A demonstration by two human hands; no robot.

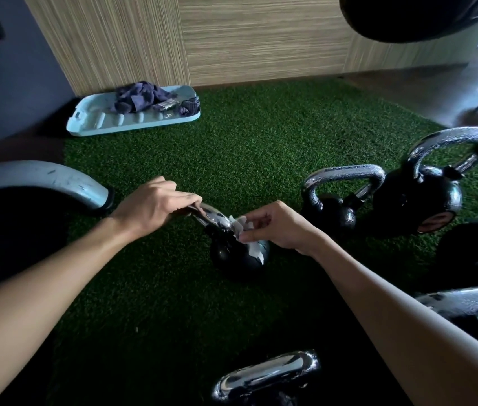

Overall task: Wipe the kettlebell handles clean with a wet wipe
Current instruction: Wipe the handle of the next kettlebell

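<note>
The small kettlebell [231,260] between the two hands is a black ball with a chrome handle [215,216] that shines brightly. It stands on green turf [231,142]. A crumpled white wet wipe [240,225] lies against the handle's right end and hangs down over the ball's right shoulder.

The left hand [155,206] has its fingers curled round the handle's left end. The right hand [275,227] pinches the wipe between thumb and fingertips at the handle's other end, hiding that bend of the chrome.

Just right of this kettlebell stands a second kettlebell [334,212], and beyond that a larger kettlebell [425,197], both black with chrome handles. Nearer the camera than the small kettlebell, another chrome handle [267,373] shows at the bottom edge. To its left a grey curved tube [41,177] reaches onto the turf. Far behind it and to the left, by a wood-grain wall [261,39], lies a pale blue tray [108,124] holding a bunched dark cloth [141,96].

Both forearms are bare and reach in from the lower corners, wrists converging on the handle, backs of the hands up.
</note>
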